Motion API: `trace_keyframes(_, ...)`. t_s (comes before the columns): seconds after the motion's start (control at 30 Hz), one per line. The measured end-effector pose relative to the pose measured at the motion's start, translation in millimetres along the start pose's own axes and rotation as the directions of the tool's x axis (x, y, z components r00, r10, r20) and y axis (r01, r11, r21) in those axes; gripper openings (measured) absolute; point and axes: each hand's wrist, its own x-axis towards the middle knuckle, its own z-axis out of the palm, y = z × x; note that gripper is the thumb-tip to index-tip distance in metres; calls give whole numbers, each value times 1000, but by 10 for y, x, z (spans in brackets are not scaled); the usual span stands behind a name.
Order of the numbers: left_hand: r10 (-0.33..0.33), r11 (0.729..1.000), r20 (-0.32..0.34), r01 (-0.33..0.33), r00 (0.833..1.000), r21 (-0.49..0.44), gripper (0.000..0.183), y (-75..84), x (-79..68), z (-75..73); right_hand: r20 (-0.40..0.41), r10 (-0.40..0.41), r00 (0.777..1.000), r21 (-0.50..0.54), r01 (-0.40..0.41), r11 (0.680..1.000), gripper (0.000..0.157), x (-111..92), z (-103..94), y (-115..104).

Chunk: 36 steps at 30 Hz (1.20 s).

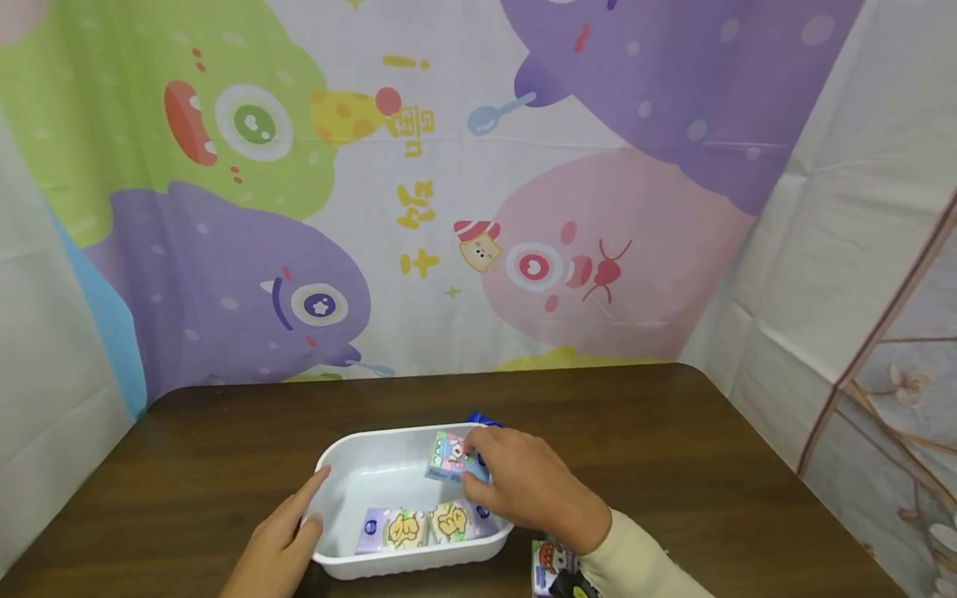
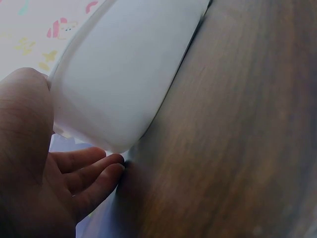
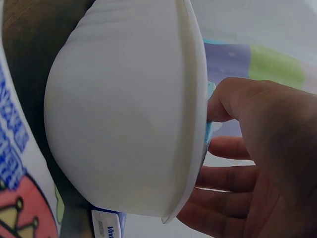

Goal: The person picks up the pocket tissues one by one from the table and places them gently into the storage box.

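Note:
A white plastic basin (image 1: 374,473) stands on the table. My left hand (image 1: 275,540) touches its left end with fairly straight fingers; in the left wrist view, the fingers (image 2: 94,186) lie by its lower edge. My right hand (image 1: 527,482) reaches over the right rim and pinches a blue cartoon-printed tissue pack (image 1: 447,455) between thumb and fingers, inside the basin. In the right wrist view the basin wall hides most of that pack (image 3: 209,131). Along the basin's near side lie two purple-and-yellow tissue packs (image 1: 396,529), side by side.
A dark blue pack (image 1: 482,419) shows behind the basin's far right corner. Right of the basin, partly under my right forearm, lies another cartoon-printed pack (image 1: 549,565) near a black object (image 1: 576,585). A printed cloth (image 1: 449,183) hangs behind the brown table (image 1: 635,432).

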Motion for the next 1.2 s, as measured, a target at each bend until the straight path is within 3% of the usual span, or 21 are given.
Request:
trace_keyframes(0.3,51,999,-32,-51,998,8,52,14,26,-2,-41,-33,999,-31,32,999,24,17,-1,37)
trace_keyframes(0.53,97,995,-54,-98,994,-2,51,28,51,-2,-23,-18,1000,-42,17,999,26,25,-14,57)
trace_keyframes(1.2,19,1000,2,-19,1000,-3,51,-24,1,-5,-6,-54,999,-80,53,995,24,9,95,54)
